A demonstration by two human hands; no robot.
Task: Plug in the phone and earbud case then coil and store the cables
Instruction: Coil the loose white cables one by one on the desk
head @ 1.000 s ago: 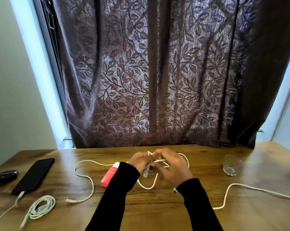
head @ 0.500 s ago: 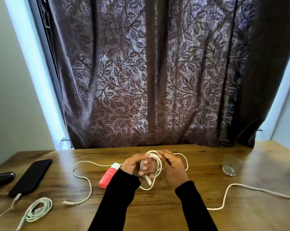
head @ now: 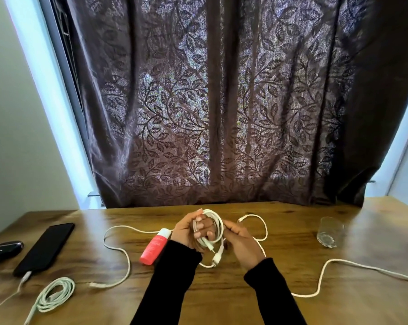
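**A:** so where's it at? left hand [head: 189, 231] has its fingers curled round a white cable coil [head: 212, 227], and the right hand [head: 241, 242] pinches the strand feeding into it, both just above the surface [head: 221, 301].

**B:** yeah. my worry is the loose tail running off to the right [head: 325, 275]: yank it and it could swipe the glass [head: 330, 232] further right. Pink tube [head: 155, 245] sits just left of the hands too. Phone [head: 44, 247] and earbud case [head: 6, 248], far left, look plugged in; a finished coil [head: 55, 293] lies nearer, also left.
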